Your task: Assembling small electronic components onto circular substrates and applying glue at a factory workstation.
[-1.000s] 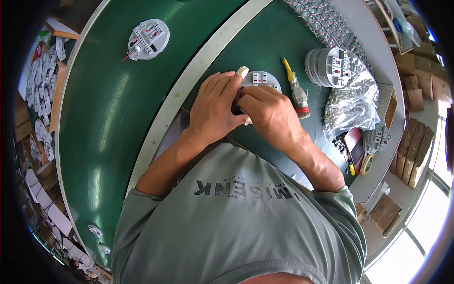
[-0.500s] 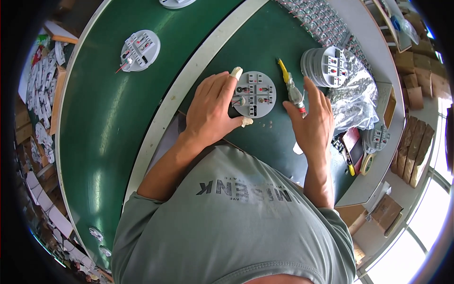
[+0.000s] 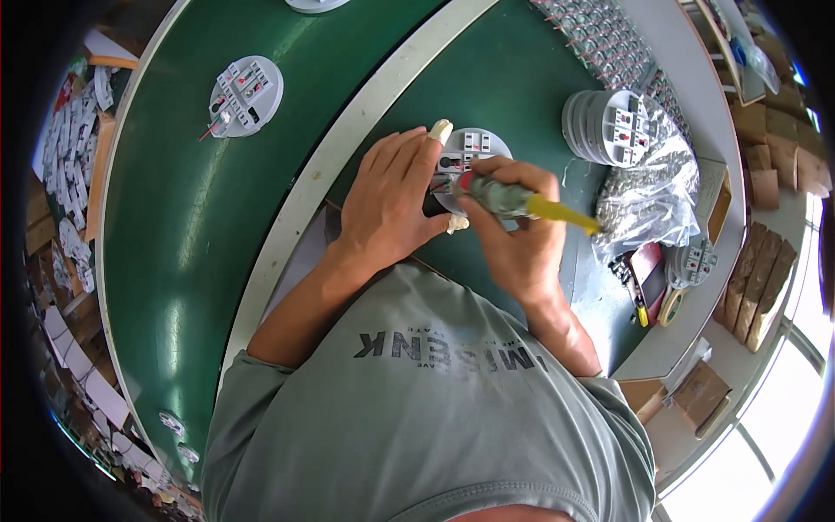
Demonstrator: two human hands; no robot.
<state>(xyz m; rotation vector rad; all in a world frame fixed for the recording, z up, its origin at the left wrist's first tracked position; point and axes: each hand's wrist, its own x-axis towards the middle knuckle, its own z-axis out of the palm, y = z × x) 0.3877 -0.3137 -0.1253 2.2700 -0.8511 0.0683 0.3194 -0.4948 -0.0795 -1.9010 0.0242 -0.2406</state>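
A round grey plate [image 3: 481, 142] carrying small square fittings and red parts lies on the green bench before me. My left hand [image 3: 391, 187] grips it by its left edge, index finger at the top and thumb below, both tips in pale finger covers. Over the plate's lower right, my right hand [image 3: 522, 230] is closed round a slim tool [image 3: 509, 198] with a wrapped grey-green grip, a red band and a long yellow end. Its red end points at the plate; the yellow end sticks out to the right. The working tip is hidden.
Similar plates form a stack [image 3: 600, 126] at the right, beside a clear plastic bag [image 3: 648, 204]. Rows of small wired parts [image 3: 604, 43] lie at the back. On the green belt [image 3: 200, 200] at left rests another plate [image 3: 248, 96]. Tape [image 3: 671, 306] and a yellow-handled tool [image 3: 642, 315] sit at right.
My right hand has picked the tool up from the bench and brought it left over the plate, turning its yellow end to the right. My left hand has stayed on the plate.
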